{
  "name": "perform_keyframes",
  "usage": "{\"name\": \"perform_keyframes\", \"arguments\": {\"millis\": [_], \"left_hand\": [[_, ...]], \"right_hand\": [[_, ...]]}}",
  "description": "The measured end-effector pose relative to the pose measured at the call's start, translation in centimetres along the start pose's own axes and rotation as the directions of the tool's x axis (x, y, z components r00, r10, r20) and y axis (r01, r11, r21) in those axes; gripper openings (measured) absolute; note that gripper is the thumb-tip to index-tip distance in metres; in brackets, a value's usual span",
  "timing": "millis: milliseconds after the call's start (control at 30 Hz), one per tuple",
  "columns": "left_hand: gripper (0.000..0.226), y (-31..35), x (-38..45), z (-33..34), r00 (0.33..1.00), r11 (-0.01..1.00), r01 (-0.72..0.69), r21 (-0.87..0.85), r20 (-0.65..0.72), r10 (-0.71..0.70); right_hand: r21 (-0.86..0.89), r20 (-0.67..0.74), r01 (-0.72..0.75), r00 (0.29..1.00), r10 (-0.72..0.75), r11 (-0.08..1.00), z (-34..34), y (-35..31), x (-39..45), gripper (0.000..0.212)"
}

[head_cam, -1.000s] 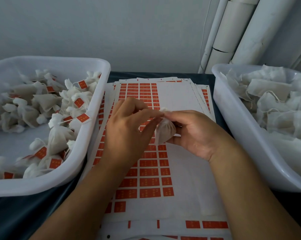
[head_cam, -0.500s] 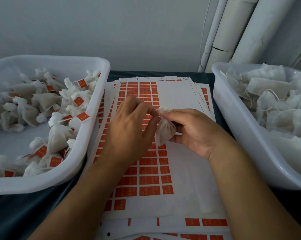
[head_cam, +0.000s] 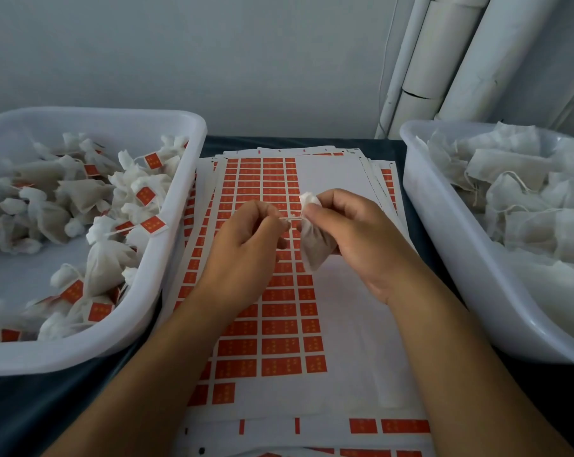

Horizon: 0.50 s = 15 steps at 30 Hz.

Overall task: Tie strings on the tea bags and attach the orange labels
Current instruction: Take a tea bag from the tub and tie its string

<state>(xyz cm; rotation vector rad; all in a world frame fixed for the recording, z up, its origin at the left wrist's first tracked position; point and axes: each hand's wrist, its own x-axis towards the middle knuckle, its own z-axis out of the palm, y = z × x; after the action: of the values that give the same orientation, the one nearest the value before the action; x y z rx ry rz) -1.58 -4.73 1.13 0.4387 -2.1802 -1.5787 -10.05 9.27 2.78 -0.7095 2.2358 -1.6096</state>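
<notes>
Two hands work above the label sheet (head_cam: 332, 324), which lies between two white tubs. Over the sheet's upper part, the right hand (head_cam: 355, 239) pinches the gathered neck of a tea bag (head_cam: 315, 245) between thumb and fingers, so the filled pouch hangs below and a white ruff of paper sticks up above. Just left of it, the left hand (head_cam: 246, 239) has its fingers curled and pinches the free end of a string (head_cam: 292, 218), which runs taut across the short gap to the bag's neck.

By my reading, the step in hand is tying: the string is being pulled tight around the neck, and no orange label is on this bag yet. Next should come a peel from the orange label grid (head_cam: 279, 328) printed on the sheet right under the hands, then folding that sticker over the string's loose end. That calls for keeping the knot from slackening while one hand lets go.

Left of the sheet, the left tub (head_cam: 167, 245) holds tied, labelled bags; right of it, the right tub (head_cam: 444, 245) holds flat untied ones.
</notes>
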Motion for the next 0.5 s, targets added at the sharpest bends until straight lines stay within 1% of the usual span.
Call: {"name": "perform_keyframes", "arguments": {"millis": [133,233,300,400,433,500], "left_hand": [[0.023,0.41,-0.14,0.04,0.996,0.993,0.092,-0.075,0.013,-0.091],[0.021,0.37,-0.02,0.12,0.991,0.989,0.128,-0.081,-0.03,-0.13],[0.016,0.29,-0.01,0.19,0.991,0.996,0.084,0.024,-0.104,-0.081],[0.013,0.23,-0.26,0.27,0.981,0.961,-0.025,0.277,-0.176,0.076],[0.014,0.2,-0.35,0.27,0.976,0.948,-0.049,0.315,-0.187,0.113],[0.014,0.12,-0.35,0.3,0.971,0.946,-0.074,0.317,-0.193,0.14]], "right_hand": [[-0.102,-0.017,0.074,0.997,-0.076,0.992,0.05,0.53,0.28,0.021],[-0.172,-0.039,0.139,0.988,-0.147,0.975,0.11,0.65,0.36,0.022],[-0.195,-0.054,0.17,0.982,-0.183,0.966,0.17,0.69,0.38,0.022],[-0.199,-0.048,0.181,0.98,-0.194,0.963,0.17,0.71,0.35,0.022],[-0.209,-0.031,0.18,0.981,-0.19,0.961,0.09,0.69,0.33,0.022],[-0.208,0.028,0.172,0.985,-0.169,0.963,-0.12,0.57,0.26,0.025]]}}
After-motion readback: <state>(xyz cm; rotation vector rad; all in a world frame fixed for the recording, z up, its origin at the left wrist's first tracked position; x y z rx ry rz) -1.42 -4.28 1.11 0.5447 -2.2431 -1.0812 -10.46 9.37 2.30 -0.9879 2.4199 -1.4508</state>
